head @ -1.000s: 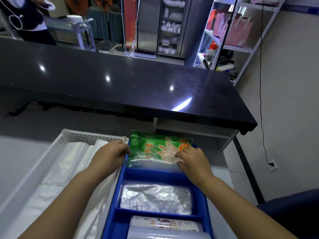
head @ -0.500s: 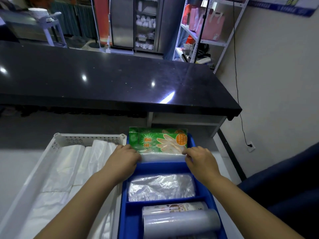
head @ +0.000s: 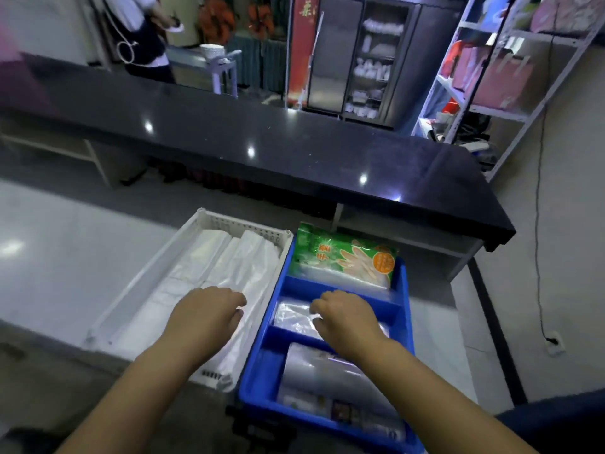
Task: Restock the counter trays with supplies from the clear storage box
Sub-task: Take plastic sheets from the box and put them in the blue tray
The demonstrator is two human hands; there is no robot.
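A blue divided tray lies on the low white counter. Its far compartment holds a green glove packet, the middle one a clear plastic packet, the near one clear rolls. To its left a white slotted tray holds folded white bags. My left hand hovers over the white bags with curled fingers and nothing in it. Over the middle compartment my right hand has loosely bent fingers that touch or nearly touch the clear packet. The clear storage box is not in view.
A long black countertop runs across behind the trays. A metal shelf rack with pink bags stands at the right, a glass cabinet behind. A person stands at the far left. A cable and wall socket are on the right wall.
Both hands have let go of the green glove packet, which rests in the far compartment, and have drawn back toward me. The camera view has swung to the left.
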